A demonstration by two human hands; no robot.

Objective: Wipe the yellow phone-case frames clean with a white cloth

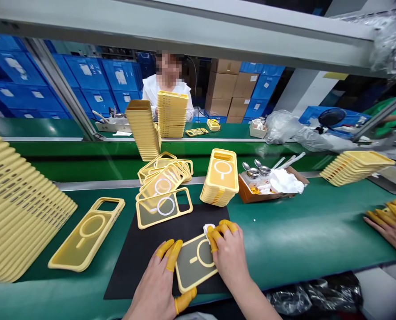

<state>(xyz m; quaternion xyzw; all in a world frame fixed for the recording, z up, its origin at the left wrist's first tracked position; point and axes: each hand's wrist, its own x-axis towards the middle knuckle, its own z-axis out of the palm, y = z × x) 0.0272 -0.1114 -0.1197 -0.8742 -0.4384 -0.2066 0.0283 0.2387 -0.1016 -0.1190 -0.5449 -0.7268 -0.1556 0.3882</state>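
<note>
A yellow phone case [191, 272] with a ring outline lies on a black mat [124, 266] in front of me. Fingers above and thumb below, my left hand [159, 280] grips its left end. My right hand [229, 249] pinches a small white cloth [209, 228] against the case's upper right part, covering that end. Yellow finger cots cover several fingertips on both hands. Behind the mat, loose cases [164, 206] lie in an overlapping pile, with a neat stack of cases [220, 178] beside it. Another single case [87, 235] rests left of the mat.
A tall stack of cases [21, 213] stands at far left, and a shorter one [354, 166] at right. An open box [268, 193] holds white cloths and small metal cups. A co-worker's hands [391, 226] are at the right edge. Across the bench sits another person [167, 80].
</note>
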